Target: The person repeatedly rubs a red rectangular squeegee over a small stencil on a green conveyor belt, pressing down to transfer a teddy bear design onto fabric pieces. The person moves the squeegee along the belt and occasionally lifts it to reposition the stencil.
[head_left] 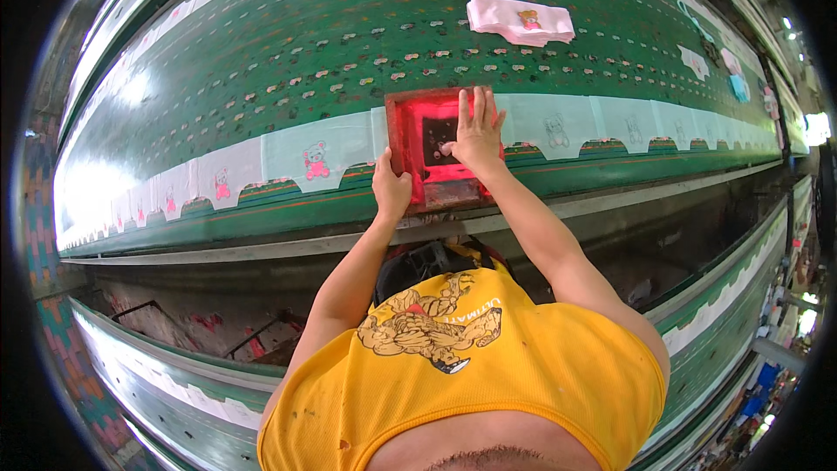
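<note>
A wooden screen-printing frame (401,126), stained red, lies on the green table over the row of white cloth pieces. Bright red ink covers its mesh around a dark middle. My left hand (391,185) grips the frame's left side near the lower corner. Stretched flat, my right hand (476,135) rests across the right side, fingers toward the far corner and thumb over the dark middle. Left of the frame, a cloth piece (292,153) bears a pink-and-dark teddy bear print. To the right, another cloth piece (545,113) shows a bear in dark outline only.
A folded stack of pale pink cloth (520,22) with a bear print sits farther back on the long green table (305,61). A metal rail (244,251) runs along the near edge. Another printing table (187,384) stands behind me, and small cloths (695,63) lie at far right.
</note>
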Demonstrator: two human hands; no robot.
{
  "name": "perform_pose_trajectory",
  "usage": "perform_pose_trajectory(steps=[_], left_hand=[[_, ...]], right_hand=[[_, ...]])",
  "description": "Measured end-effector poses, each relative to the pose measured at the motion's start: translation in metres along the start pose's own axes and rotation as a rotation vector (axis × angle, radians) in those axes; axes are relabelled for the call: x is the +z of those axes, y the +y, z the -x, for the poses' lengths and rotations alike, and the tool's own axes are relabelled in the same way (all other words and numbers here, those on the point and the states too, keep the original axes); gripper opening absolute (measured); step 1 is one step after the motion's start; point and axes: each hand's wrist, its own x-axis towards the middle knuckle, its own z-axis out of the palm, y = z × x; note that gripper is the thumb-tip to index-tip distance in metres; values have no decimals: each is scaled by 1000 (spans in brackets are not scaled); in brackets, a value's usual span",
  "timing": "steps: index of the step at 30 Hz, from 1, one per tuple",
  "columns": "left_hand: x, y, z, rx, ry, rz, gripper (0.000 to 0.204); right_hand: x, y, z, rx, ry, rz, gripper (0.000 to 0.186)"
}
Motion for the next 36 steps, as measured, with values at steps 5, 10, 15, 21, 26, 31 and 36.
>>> perform_pose_trajectory(steps=[5,10,15,21,26,31,36], left_hand=[[-5,5,-3,51,6,-23,65],[-4,0,-4,18,18,11,64],[-4,4,-5,31,-3,7,64],[-4,1,-2,29,12,-5,64],[-4,3,-3,7,-15,28,64],[-3,-1,-2,7,-5,15,65],[-2,2,-2,20,-1,5,64]], right_hand=[[26,2,-5,-71,99,164,129],[0,-2,-11,-12,96,28,128],[19,3,-9,-45,95,160,129],[-10,9,-13,40,94,40,131],[0,14,-5,30,-45,143,132],[-11,15,-9,33,52,52,132],[12,23,-5,2,20,134,133]])
